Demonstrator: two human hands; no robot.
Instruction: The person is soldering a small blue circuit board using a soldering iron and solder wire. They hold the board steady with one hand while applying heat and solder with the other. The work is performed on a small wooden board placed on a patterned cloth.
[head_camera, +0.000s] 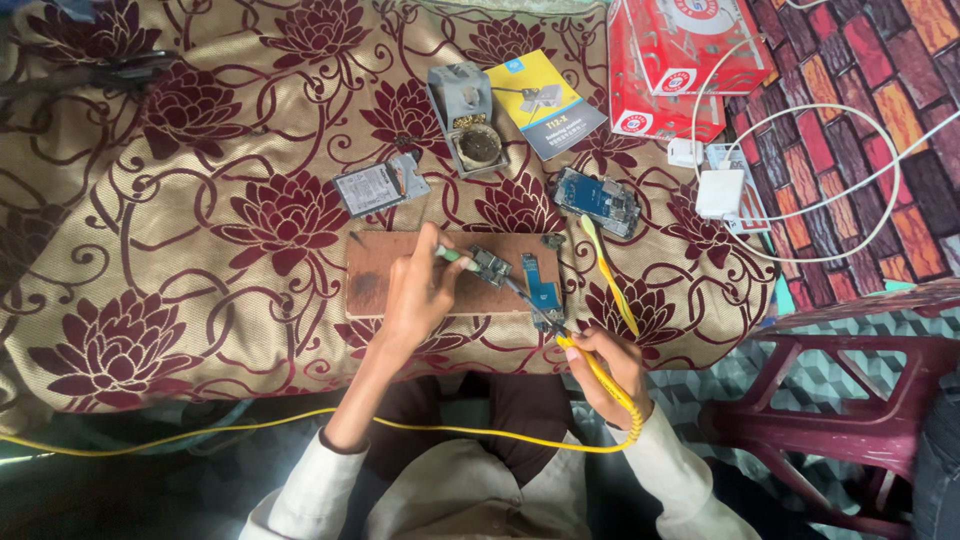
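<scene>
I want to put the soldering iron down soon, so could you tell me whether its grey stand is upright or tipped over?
Upright: the grey stand sits base-down on the patterned cloth, its round tray facing up.

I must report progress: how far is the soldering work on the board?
Done: phone opened, blue circuit board lying apart. In hand: right hand holds the yellow soldering iron to the small board; left hand steadies another small board. Left: reassembly.

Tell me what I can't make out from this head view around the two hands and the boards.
- Soldering iron tip: too small, head view.
- Left hand fingertips: hidden behind its own fingers; the tool in them mostly covered.
- Small circuit board and blue circuit board parts: too small.
- Right hand palm: hidden by the iron's yellow grip.
</scene>
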